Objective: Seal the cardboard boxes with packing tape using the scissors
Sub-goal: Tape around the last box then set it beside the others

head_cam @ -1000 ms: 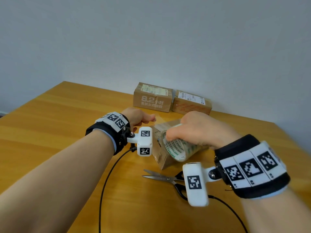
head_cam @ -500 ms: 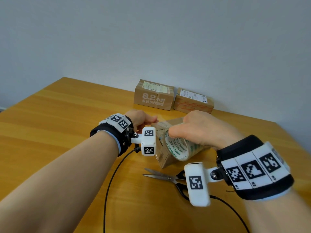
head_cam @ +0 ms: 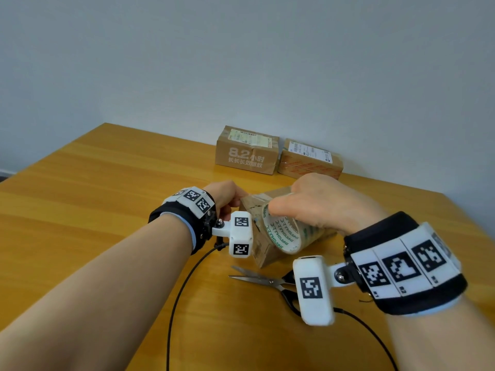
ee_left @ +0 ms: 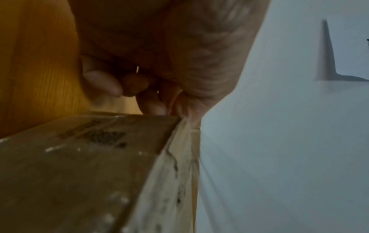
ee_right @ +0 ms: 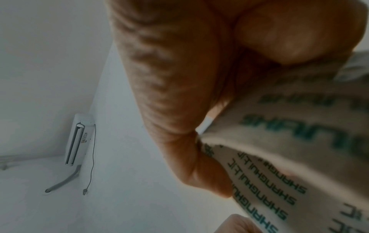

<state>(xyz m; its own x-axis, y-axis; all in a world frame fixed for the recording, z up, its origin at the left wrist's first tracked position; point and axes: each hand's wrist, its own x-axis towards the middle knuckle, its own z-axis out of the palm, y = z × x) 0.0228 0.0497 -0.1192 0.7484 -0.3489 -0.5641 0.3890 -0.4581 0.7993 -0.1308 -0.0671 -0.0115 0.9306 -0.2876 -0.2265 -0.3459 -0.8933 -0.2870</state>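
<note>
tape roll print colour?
Green lettering on the whitish tape roll, gripped by the right hand; clearest in the right wrist view.

Wooden table (head_cam: 93, 199), three cardboard boxes (head_cam: 246, 149), scissors (head_cam: 257, 277)

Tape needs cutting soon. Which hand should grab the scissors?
Right, probably. The scissors lie under the right hand, handles toward it, though it must first release the tape roll. The left hand pins tape on the box.
</note>
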